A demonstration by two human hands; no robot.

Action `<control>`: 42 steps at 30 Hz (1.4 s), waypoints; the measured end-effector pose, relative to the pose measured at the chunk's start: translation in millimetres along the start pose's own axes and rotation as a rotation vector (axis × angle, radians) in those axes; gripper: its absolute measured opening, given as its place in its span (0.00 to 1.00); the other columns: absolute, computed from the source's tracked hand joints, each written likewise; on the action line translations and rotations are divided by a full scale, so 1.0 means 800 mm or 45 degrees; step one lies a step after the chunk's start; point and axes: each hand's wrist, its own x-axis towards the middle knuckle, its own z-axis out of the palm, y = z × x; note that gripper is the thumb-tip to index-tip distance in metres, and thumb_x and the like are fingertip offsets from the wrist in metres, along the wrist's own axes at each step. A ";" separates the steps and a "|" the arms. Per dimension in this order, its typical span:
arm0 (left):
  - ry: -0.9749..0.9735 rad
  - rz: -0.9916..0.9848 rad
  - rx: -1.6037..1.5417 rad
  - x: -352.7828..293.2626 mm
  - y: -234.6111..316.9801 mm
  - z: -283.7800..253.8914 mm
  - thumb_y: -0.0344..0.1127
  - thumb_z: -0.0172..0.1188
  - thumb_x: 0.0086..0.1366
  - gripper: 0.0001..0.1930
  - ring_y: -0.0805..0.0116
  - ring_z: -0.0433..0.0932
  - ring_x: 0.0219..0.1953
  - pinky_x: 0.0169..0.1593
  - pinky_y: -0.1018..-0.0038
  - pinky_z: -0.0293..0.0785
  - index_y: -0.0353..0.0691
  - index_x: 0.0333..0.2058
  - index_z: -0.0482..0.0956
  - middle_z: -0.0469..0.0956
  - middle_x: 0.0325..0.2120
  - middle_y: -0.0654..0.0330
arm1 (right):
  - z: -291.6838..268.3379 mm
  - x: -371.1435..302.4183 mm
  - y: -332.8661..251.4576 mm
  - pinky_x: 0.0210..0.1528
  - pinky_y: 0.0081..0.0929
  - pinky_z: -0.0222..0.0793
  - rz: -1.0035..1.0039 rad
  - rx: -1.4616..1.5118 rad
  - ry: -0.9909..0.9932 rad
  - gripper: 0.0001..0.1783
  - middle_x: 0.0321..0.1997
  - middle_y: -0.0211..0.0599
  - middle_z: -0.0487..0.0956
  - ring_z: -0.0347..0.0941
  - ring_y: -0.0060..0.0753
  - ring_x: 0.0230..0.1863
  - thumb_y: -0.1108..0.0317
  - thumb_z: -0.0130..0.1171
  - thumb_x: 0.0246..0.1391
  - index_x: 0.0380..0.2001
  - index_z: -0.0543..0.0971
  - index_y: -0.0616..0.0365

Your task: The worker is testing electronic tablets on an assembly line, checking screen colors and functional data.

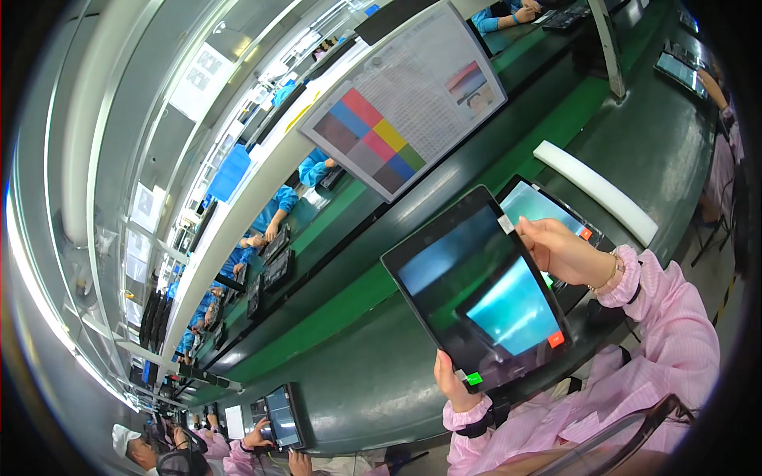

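Observation:
A black tablet (429, 274) is tilted up off the bench, held between my two hands. My left hand (451, 382) grips its lower left corner, beside a small green patch. At the upper right edge, next to a white tab, the thumb and fingers of my right hand (565, 250) pinch the frame. The held tablet's screen shows a bright teal, slanted rectangle with an orange square near its corner. Behind it lies a second tablet (544, 205) with a lit teal screen, partly covered by the held one and my right hand.
A long white foam bar (595, 190) lies on the dark green bench (373, 357) beyond the second tablet. A framed sheet with coloured blocks (405, 103) hangs above the line. Workers in blue sit across; a co-worker at lower left handles another tablet (283, 416). Another tablet (681, 73) is at far right.

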 end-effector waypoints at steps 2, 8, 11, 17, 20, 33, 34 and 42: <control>-0.044 0.091 0.098 0.008 -0.001 0.012 0.47 0.44 0.70 0.23 0.68 0.75 0.41 0.45 0.74 0.69 0.30 0.50 0.69 0.75 0.42 0.57 | 0.007 0.002 0.003 0.35 0.17 0.70 0.026 -0.032 0.000 0.19 0.35 0.23 0.76 0.72 0.15 0.34 0.53 0.45 0.64 0.44 0.73 0.59; -0.182 0.235 0.133 0.054 0.008 0.037 0.47 0.40 0.71 0.22 0.69 0.76 0.37 0.41 0.74 0.72 0.34 0.51 0.67 0.75 0.39 0.58 | 0.005 0.031 -0.028 0.41 0.14 0.67 -0.382 -0.025 -0.018 0.15 0.36 0.21 0.74 0.69 0.11 0.38 0.57 0.45 0.65 0.43 0.72 0.57; -0.289 0.030 0.166 0.084 0.016 0.038 0.52 0.38 0.71 0.24 0.71 0.76 0.36 0.35 0.73 0.75 0.38 0.52 0.67 0.74 0.41 0.62 | 0.004 0.053 -0.049 0.42 0.16 0.68 -0.414 0.019 -0.062 0.14 0.38 0.24 0.76 0.71 0.12 0.39 0.59 0.46 0.64 0.43 0.73 0.58; -0.681 0.029 0.486 0.118 0.033 0.059 0.43 0.40 0.72 0.22 0.57 0.79 0.42 0.39 0.70 0.80 0.34 0.57 0.57 0.69 0.48 0.57 | -0.009 0.124 -0.080 0.40 0.17 0.70 -0.553 -0.044 -0.089 0.13 0.36 0.27 0.76 0.72 0.15 0.38 0.60 0.50 0.62 0.41 0.73 0.60; -0.694 -0.009 0.633 0.131 0.045 0.074 0.37 0.41 0.72 0.18 0.47 0.79 0.43 0.39 0.69 0.80 0.32 0.55 0.57 0.70 0.46 0.55 | -0.010 0.150 -0.085 0.40 0.18 0.70 -0.533 -0.048 -0.076 0.14 0.36 0.28 0.76 0.72 0.16 0.37 0.58 0.51 0.61 0.39 0.73 0.59; -0.598 -0.003 0.676 0.147 0.043 0.083 0.36 0.42 0.71 0.17 0.48 0.81 0.37 0.37 0.70 0.80 0.31 0.53 0.59 0.74 0.44 0.52 | -0.018 0.178 -0.086 0.39 0.19 0.68 -0.509 -0.015 -0.164 0.13 0.35 0.27 0.76 0.71 0.15 0.35 0.58 0.49 0.63 0.38 0.73 0.57; -0.656 0.051 0.624 0.147 0.042 0.083 0.36 0.42 0.71 0.17 0.47 0.81 0.37 0.37 0.70 0.80 0.31 0.53 0.59 0.73 0.45 0.52 | -0.019 0.179 -0.085 0.39 0.20 0.68 -0.506 0.000 -0.167 0.13 0.35 0.27 0.76 0.71 0.15 0.35 0.58 0.49 0.63 0.37 0.73 0.57; -0.417 0.238 0.743 0.151 0.034 0.078 0.36 0.47 0.69 0.20 0.67 0.69 0.51 0.46 0.73 0.73 0.35 0.56 0.58 0.68 0.50 0.56 | -0.025 0.163 -0.080 0.39 0.17 0.69 -0.483 0.062 -0.186 0.13 0.34 0.26 0.77 0.71 0.14 0.35 0.59 0.50 0.62 0.36 0.74 0.58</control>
